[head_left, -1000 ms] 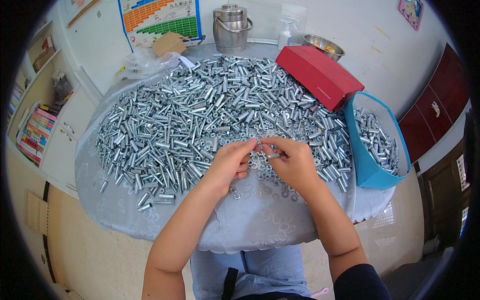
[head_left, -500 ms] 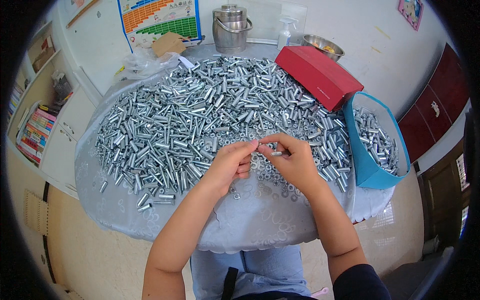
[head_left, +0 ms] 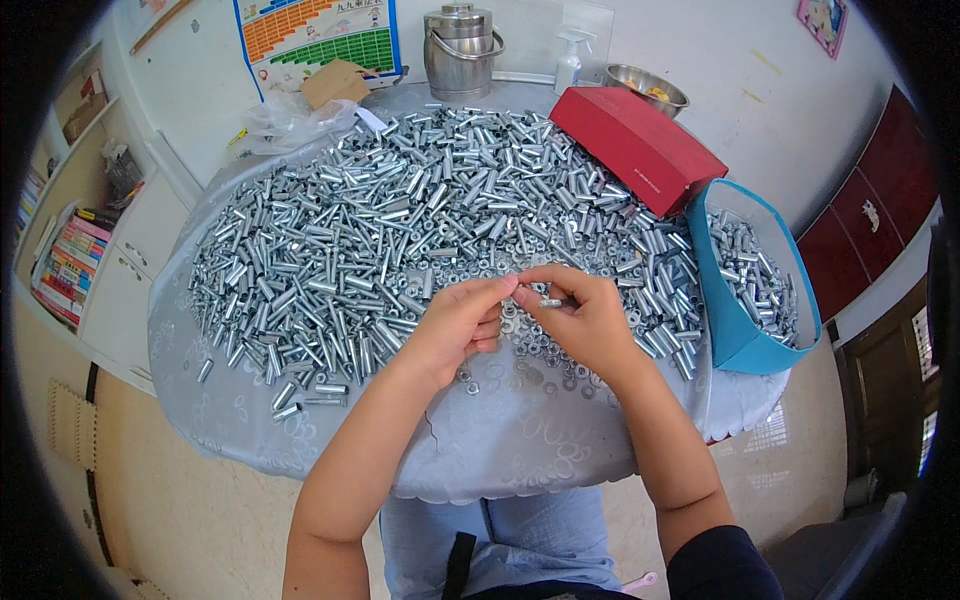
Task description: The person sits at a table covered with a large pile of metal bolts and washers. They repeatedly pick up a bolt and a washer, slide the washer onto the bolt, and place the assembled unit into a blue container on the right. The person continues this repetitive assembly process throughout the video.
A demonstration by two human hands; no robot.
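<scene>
Cannot make out anything between left grip (head_left: 462, 325) and right grip (head_left: 588, 322) — too small. Cannot see the inner end of the metal rod (head_left: 549, 303), hidden inside the right grip, nor the bottom of the blue bin (head_left: 748, 343) by the right edge of the bench (head_left: 243, 422). Cannot see the top of the wall chart (head_left: 322, 42) beyond the far edge — cut off.

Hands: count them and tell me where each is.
2: the left hand and the right hand, meeting above the scattered nuts; the right also holds a metal piece.

Metal parts (head_left: 350, 240) present silver, the tablecloth (head_left: 240, 425) grey with paler floral figures, the box (head_left: 635, 140) red, the bin (head_left: 752, 345) blue.
</scene>
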